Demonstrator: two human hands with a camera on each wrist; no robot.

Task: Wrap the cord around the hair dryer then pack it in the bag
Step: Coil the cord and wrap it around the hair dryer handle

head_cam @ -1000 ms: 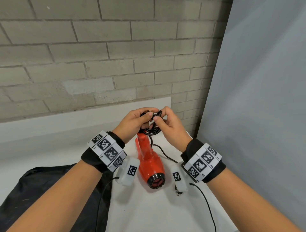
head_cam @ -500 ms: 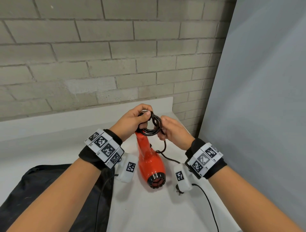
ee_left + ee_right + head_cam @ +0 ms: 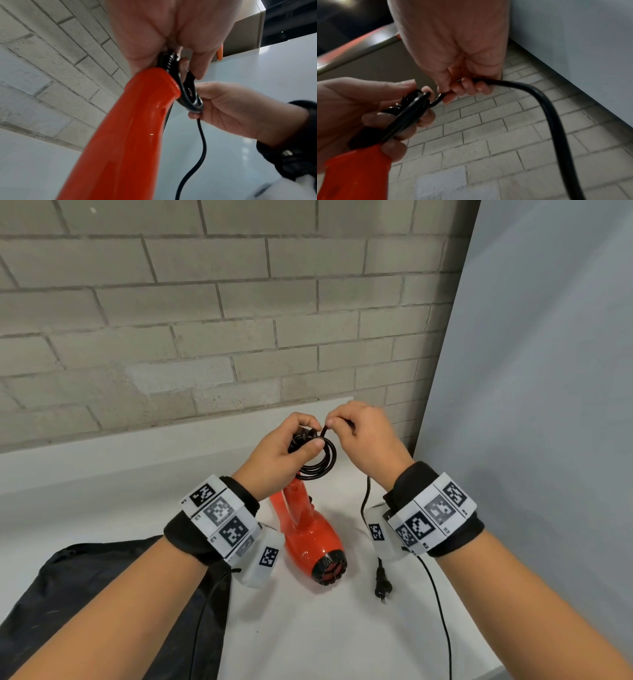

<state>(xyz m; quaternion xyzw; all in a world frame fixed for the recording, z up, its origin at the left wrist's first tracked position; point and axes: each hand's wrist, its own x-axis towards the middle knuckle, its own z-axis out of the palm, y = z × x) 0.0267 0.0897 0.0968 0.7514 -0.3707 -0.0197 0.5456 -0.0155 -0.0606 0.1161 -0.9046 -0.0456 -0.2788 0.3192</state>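
Note:
The red hair dryer (image 3: 308,532) stands nozzle-down on the white table (image 3: 325,628), handle (image 3: 130,128) pointing up. My left hand (image 3: 291,446) grips the handle's top and pins several black cord coils (image 3: 320,460) under the thumb. My right hand (image 3: 356,433) pinches the cord (image 3: 544,102) just right of the coils. The loose cord hangs from it down to the plug (image 3: 383,582), which lies on the table right of the dryer. The black bag (image 3: 102,594) lies flat at the lower left.
A grey brick wall (image 3: 205,320) runs behind the table. A pale grey panel (image 3: 548,405) closes off the right side. A thin black wire (image 3: 442,611) from my right wrist camera trails over the table's front right.
My right hand has swung up and over from below the coils to their top right, carrying the cord. The plug has slid into view right of the dryer. The left hand keeps its hold.

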